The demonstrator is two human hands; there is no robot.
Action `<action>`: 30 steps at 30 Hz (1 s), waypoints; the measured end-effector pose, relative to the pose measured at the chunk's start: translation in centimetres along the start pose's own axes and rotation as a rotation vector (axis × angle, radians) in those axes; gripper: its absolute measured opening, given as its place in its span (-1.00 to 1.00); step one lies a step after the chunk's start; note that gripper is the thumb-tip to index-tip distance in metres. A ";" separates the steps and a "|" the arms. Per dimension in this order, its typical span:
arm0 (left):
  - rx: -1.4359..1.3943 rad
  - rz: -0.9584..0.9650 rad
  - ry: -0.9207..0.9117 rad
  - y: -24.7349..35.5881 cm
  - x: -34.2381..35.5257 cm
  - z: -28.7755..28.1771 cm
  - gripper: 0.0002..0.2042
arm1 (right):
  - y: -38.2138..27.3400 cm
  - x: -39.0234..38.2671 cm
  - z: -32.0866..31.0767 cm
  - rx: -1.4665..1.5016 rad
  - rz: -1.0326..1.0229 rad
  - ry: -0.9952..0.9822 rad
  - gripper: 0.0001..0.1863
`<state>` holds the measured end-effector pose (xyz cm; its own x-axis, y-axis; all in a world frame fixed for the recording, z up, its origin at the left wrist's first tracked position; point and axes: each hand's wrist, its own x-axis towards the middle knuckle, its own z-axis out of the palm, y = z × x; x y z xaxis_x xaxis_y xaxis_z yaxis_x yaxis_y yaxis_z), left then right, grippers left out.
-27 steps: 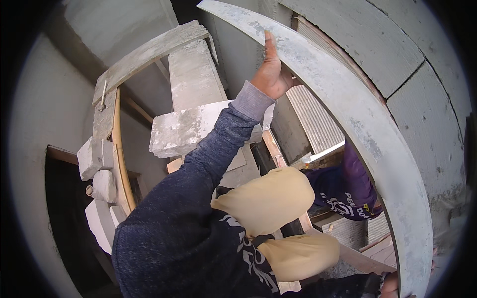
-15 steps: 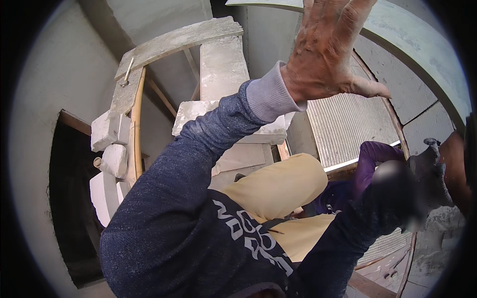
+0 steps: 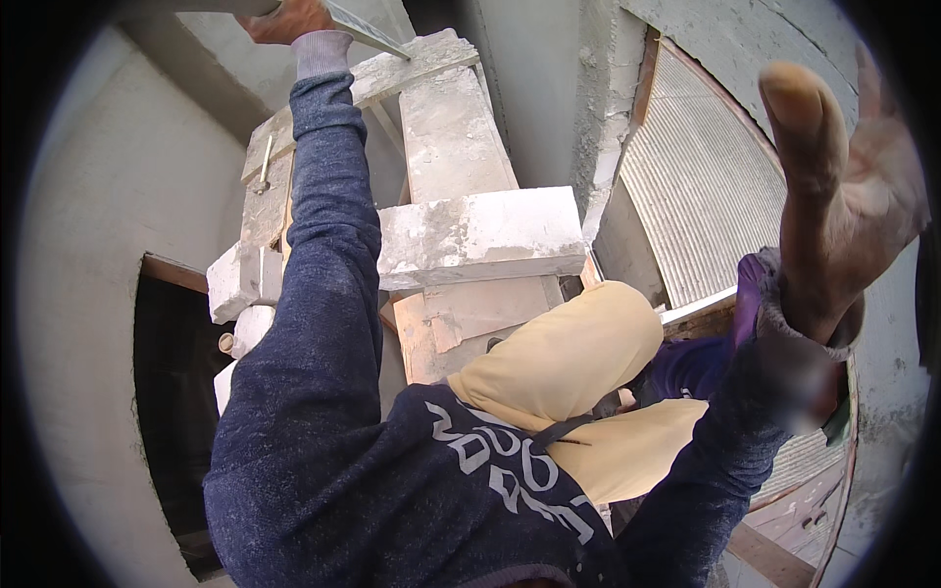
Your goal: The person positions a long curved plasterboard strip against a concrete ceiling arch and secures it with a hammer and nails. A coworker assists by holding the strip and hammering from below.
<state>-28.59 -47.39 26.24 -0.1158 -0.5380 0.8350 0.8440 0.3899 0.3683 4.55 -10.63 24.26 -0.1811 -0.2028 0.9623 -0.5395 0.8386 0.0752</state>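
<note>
Fingers (image 3: pixel 804 108) of the right hand (image 3: pixel 848 186) are extended and lie loosely side by side, palm open and holding nothing, raised in front of the grey corrugated metal sheet (image 3: pixel 701 186). Head view: the left hand (image 3: pixel 284 18) is at the top edge, well above the pale grey cement-crusted rectangular block (image 3: pixel 480 235), with its fingers closed around the near end of a long flat grey metal straightedge (image 3: pixel 365 29); the far end of that straightedge slants down toward the rough cement-coated plank (image 3: pixel 392 78) above the block, though contact cannot be told. Dark blue knitted sleeves (image 3: pixel 328 225) cover both forearms, the left one passing just beside the block's left end. Below the block show knees in tan trousers (image 3: pixel 569 353). Left of the block, a dark rectangular opening (image 3: pixel 172 392) is cut in the smooth grey plastered wall (image 3: pixel 83 294).
</note>
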 end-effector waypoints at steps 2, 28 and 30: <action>-0.079 -0.021 0.475 2.4 -1.2 -3.4 -0.48 | 0.3 -7.3 -2.0 0.008 0.263 0.110 0.00; -0.639 -1.434 0.902 -15.9 -36.4 -21.1 -0.24 | -2.6 -26.8 -2.7 0.488 1.433 0.068 -0.18; -0.647 -1.454 0.822 -16.9 -38.5 -20.7 -0.25 | -3.2 -28.1 -4.8 0.443 1.499 0.143 -0.20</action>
<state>-27.55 -48.77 -20.57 -0.7850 -0.4230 -0.4526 0.3859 -0.9054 0.1769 15.32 -5.14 -1.77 -0.6905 0.7157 0.1044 -0.1400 0.0093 -0.9901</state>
